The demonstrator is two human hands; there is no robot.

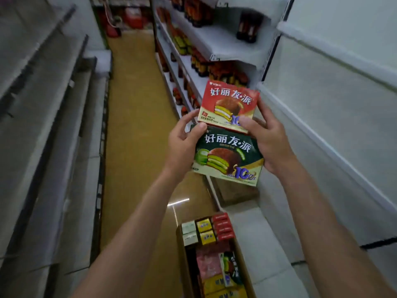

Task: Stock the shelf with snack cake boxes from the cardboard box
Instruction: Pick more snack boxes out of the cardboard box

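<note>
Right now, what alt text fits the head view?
Both hands, left hand and right hand, hold a red box and a green box in a shop aisle. An open carton of boxes sits on the floor below.

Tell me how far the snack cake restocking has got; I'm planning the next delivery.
Done: no snack cakes show on the white shelf at right. In hand: the left hand and right hand hold a red box and a green box together. Left: the cardboard box on the floor looks nearly full.

Dim, soft blur, floor [137,147] glare, fisheye edges
</note>
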